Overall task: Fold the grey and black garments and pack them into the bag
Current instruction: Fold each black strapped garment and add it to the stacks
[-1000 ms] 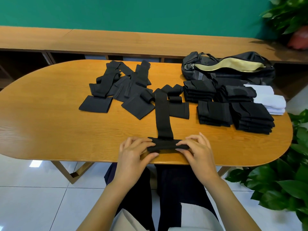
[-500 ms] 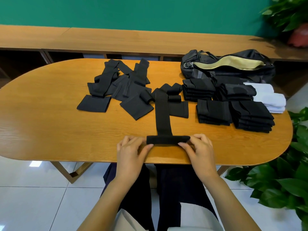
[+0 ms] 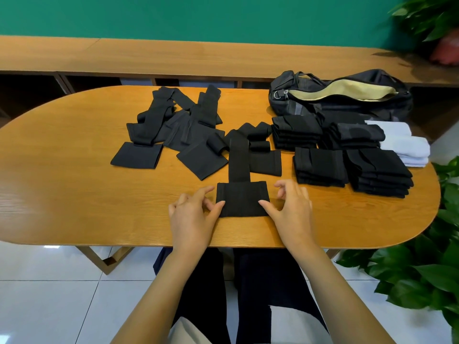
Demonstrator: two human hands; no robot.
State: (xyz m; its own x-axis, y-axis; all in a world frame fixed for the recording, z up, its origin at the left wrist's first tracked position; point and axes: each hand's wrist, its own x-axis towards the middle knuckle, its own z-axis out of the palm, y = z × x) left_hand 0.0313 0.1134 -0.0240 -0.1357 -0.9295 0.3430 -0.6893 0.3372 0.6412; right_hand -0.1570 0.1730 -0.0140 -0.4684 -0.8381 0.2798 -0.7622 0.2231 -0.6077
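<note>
Black stretch-fabric garment [image 3: 242,198] lies flat between both hands, near the front edge of the oval wooden table [image 3: 74,182].
The left hand [image 3: 192,214] and right hand [image 3: 293,207] rest loosely spread, gripping nothing, each thumb tip touching a side edge of the garment's wide panel. Folded black stacks [image 3: 320,167] sit to the right, before the unzipped black bag [image 3: 347,105]. A green wall [image 3: 198,16] stands behind.
</note>
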